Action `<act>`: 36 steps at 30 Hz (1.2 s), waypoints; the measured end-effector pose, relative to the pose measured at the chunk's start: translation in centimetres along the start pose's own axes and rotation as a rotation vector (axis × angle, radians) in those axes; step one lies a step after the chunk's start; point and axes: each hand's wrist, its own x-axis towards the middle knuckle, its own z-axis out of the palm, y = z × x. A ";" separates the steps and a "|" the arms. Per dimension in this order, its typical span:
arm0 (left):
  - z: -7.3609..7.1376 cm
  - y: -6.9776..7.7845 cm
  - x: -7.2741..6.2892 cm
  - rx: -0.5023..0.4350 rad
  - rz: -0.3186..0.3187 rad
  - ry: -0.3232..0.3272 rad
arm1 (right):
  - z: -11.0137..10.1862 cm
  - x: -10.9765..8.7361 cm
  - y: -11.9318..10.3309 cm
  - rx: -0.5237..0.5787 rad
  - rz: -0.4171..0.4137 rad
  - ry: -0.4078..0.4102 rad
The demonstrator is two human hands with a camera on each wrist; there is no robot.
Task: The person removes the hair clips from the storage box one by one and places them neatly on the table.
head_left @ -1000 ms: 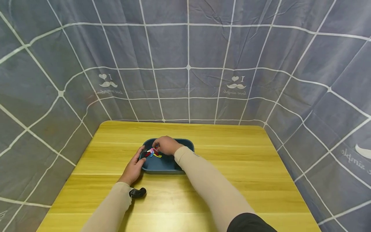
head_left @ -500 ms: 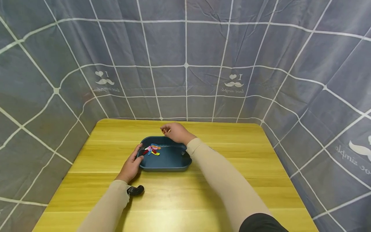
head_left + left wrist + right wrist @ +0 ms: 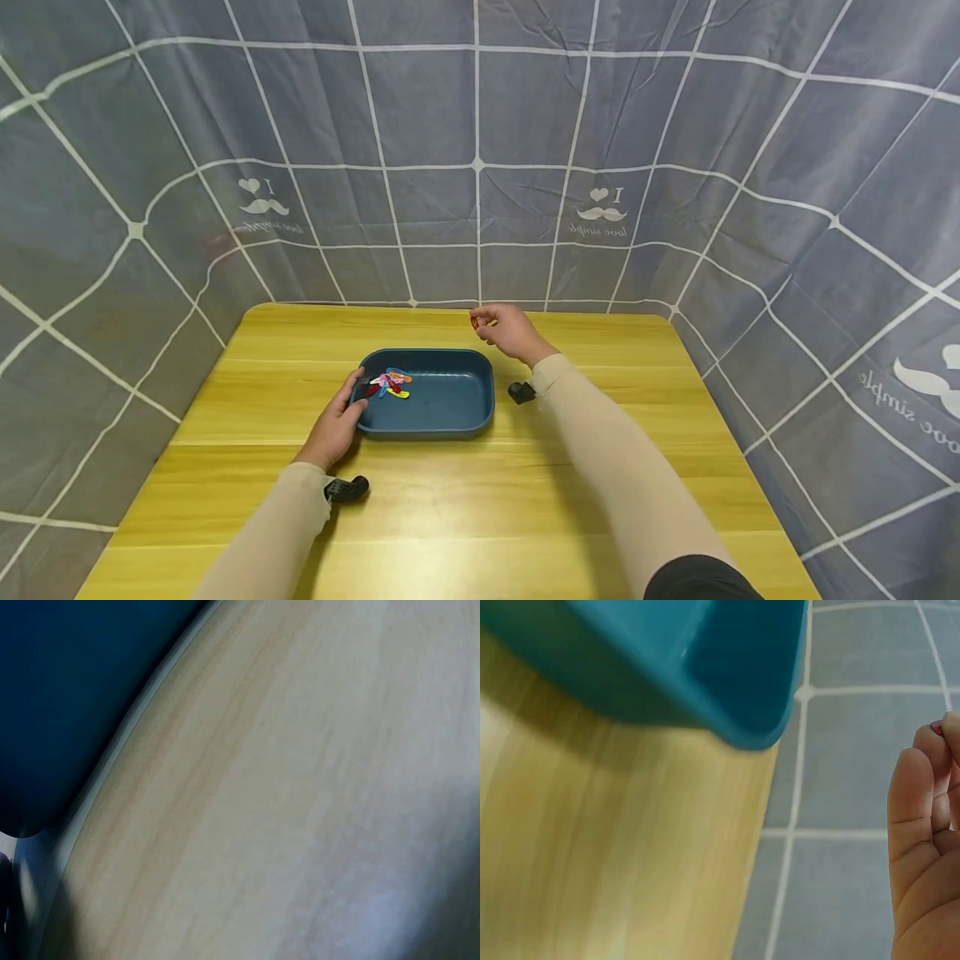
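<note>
A dark blue rectangular tray point(image 3: 450, 402) stands on the table, and colourful snap hair clips point(image 3: 389, 383) lie heaped at its left end. My left hand point(image 3: 328, 431) grips the tray's left side, thumb over the rim. Beyond the tray's far right corner, my right hand point(image 3: 513, 333) pinches a red hair clip point(image 3: 475, 322) above the table. In the right wrist view only a red speck of that clip point(image 3: 937, 728) shows between the fingertips. The left wrist view catches the tray's outer side point(image 3: 82, 690), with the hand mostly out of sight.
The wooden table point(image 3: 450, 517) carries the tray left of its middle. A grey curtain point(image 3: 442, 125) with white grid lines hangs behind and on both sides. Black wrist cameras point(image 3: 347, 489) stick out from both sleeves; the right one is close to the tray's right side.
My right hand has lifted out of the tray with the red hair clip and moved right, past the far rim. My left hand keeps its grip on the tray.
</note>
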 end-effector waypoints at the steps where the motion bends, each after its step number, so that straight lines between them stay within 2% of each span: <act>1: 0.0 0.0 0.0 -0.001 -0.001 0.001 | -0.2 -0.1 0.4 0.007 0.004 0.008; 10: 0.1 0.4 -0.1 -0.012 0.000 -0.002 | -1.2 -1.1 4.8 0.086 0.092 0.063; 19: 0.1 0.1 0.1 -0.003 0.000 0.001 | -0.4 -2.1 8.5 0.097 0.197 0.081; 22: 0.1 0.0 0.1 -0.003 -0.010 -0.002 | 0.1 -2.3 9.4 0.105 0.213 0.101; 29: 0.1 0.0 0.1 -0.010 -0.032 -0.002 | 0.9 -2.8 10.9 0.019 0.225 0.128; 36: 0.1 0.2 0.1 -0.009 -0.042 -0.004 | 1.4 -2.6 11.5 0.004 0.260 0.139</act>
